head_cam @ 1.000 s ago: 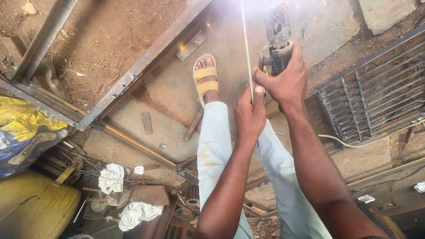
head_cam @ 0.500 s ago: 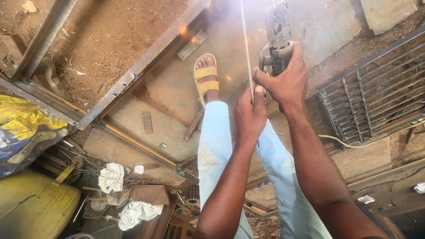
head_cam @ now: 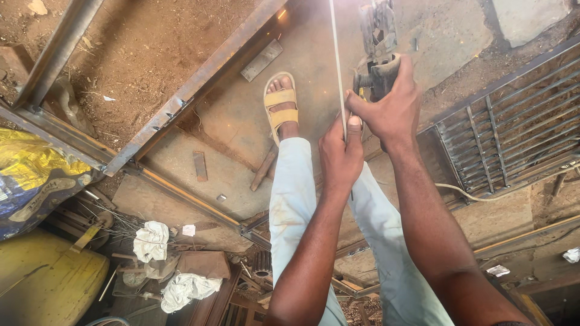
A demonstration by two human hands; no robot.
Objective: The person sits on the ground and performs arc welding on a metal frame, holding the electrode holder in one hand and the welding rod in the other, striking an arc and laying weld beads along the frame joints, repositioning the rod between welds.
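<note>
My left hand (head_cam: 341,154) pinches a thin, long welding rod (head_cam: 336,54) that runs straight up out of the frame. Beside it, my right hand (head_cam: 391,102) is closed around the dark handle of an electrode holder (head_cam: 377,36), whose clamp points away from me near the rod. Below the hands are my legs in pale trousers (head_cam: 290,205) and a foot in a yellow sandal (head_cam: 281,105) on a flat metal sheet (head_cam: 229,163). A few sparks glow near the top of the sheet.
A steel angle frame (head_cam: 181,102) crosses diagonally at the left over dirt ground. A metal grille (head_cam: 513,133) lies at the right, with a cable beside it. White rags (head_cam: 151,241), scrap metal, a yellow drum (head_cam: 42,284) and a yellow-blue sack (head_cam: 30,175) fill the lower left.
Almost nothing differs; both hands stay on the rod and the holder. The bright glare and sparks near the top of the sheet have flickered slightly.
</note>
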